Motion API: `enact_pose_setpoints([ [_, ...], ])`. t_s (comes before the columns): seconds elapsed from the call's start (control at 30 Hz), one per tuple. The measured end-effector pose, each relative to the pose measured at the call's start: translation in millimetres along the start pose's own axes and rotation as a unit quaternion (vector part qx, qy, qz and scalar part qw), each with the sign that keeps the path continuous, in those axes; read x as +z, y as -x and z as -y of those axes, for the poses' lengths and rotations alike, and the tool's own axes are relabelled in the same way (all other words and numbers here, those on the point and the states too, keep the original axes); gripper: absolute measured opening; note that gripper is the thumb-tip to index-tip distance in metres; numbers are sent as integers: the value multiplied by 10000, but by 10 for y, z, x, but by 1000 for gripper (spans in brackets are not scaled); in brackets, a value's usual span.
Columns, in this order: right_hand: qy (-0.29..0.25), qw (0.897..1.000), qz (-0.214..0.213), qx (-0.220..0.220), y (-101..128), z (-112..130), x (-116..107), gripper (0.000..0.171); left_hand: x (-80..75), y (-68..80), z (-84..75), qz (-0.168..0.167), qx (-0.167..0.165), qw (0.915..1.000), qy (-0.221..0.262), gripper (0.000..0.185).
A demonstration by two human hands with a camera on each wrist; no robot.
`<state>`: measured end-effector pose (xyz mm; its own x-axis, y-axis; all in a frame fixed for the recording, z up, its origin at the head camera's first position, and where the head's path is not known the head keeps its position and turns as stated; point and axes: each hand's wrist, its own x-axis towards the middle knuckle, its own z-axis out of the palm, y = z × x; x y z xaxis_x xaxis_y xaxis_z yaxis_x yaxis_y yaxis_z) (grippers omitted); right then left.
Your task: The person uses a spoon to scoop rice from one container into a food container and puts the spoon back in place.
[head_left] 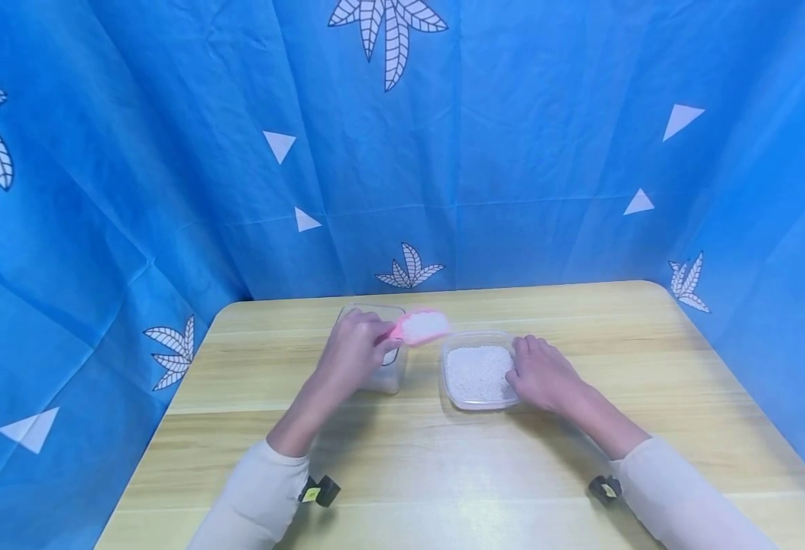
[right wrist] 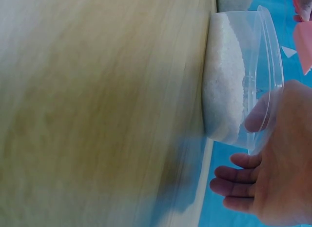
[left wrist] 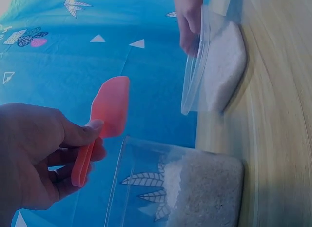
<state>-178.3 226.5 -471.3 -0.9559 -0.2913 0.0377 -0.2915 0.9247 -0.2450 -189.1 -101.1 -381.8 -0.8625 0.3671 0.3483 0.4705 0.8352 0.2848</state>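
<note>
Your left hand (head_left: 354, 353) pinches the handle of the pink scoop (head_left: 421, 327), thumb on top and fingers curled beneath — a light grip, well back from the bowl. The scoop is heaped with white grains and hangs in the air between the tall clear tub (head_left: 382, 365) under your left hand and the shallow clear container (head_left: 480, 372) just beside it. Your right hand (head_left: 543, 374) rests against the shallow container's near right side, thumb on the rim and fingers only loosely bent, steadying it on the bench (head_left: 444, 473) rather than clasping it.

The main risk is a spill. The load sits above the scoop's edge, so any tilt or jerk of your wrist could send grains onto the bench in the gap between the two vessels. Held that far back, the handle can also roll in your fingers. The tall tub stands with no hand on it — a knock from your left wrist or the scoop could shove or tip it, and it already holds grains.
</note>
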Motion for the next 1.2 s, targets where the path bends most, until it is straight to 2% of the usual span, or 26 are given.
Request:
enact_pose_setpoints([
  [0.3,-55,10000,69,45,7,17,-12,48,51,-57,-92,216,142,9996,110,20],
  [0.7,-29,10000,44,59,-4,-10,26,49,96,-108,-164,434,359,9983,155,22],
  [0.9,-11,10000,18,68,-2,-16,32,54,119,-130,-199,529,565,9970,-22,20],
  [1.2,-8,10000,-12,7,1,-20,24,54,122,-163,-269,663,698,9952,-192,21],
])
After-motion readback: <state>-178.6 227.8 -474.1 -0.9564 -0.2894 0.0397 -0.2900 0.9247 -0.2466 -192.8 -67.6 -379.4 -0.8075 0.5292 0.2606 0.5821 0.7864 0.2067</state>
